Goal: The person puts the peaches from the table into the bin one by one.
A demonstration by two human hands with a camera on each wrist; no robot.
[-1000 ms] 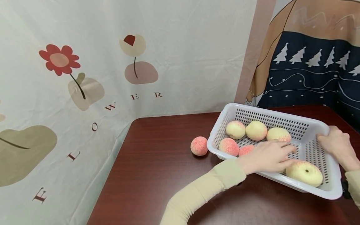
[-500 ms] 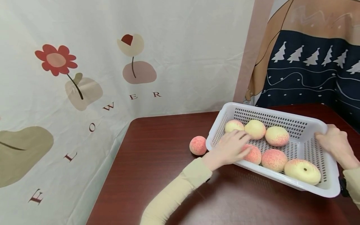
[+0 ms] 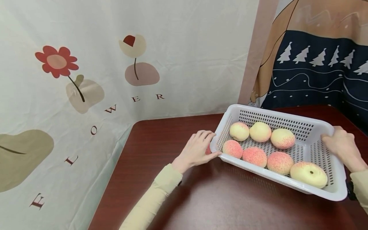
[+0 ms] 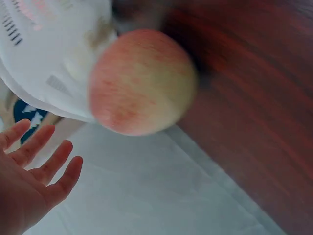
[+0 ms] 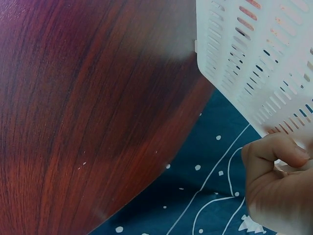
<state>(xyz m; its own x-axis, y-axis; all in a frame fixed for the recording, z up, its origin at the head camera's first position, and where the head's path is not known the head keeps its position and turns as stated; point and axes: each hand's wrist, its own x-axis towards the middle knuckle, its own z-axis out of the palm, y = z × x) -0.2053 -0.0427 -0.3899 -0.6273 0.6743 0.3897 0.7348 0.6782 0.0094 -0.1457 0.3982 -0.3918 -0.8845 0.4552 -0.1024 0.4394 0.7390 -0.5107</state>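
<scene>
A white perforated plastic basket point(image 3: 273, 175) holds several peaches, such as a pink one point(image 3: 280, 163) and a pale yellow one point(image 3: 309, 174). My right hand point(image 3: 342, 145) grips the basket's right end, thumb over the rim; the right wrist view shows these curled fingers point(image 5: 279, 147) too. Just outside the left end, my left hand point(image 3: 195, 150) has its thumb by the rim corner and mostly covers a loose peach point(image 3: 208, 149). In the left wrist view that peach point(image 4: 142, 83) appears apart from the left hand point(image 4: 34, 181), whose fingers are spread.
The basket stands on a dark red wooden table point(image 3: 161, 153), near its back right. Behind it hang a pale curtain with flower prints point(image 3: 184, 64) and a dark blue cloth with white trees point(image 3: 310, 76).
My left hand has moved left, from above the peaches in the basket to the loose peach outside its left end. The right hand keeps its grip on the basket.
</scene>
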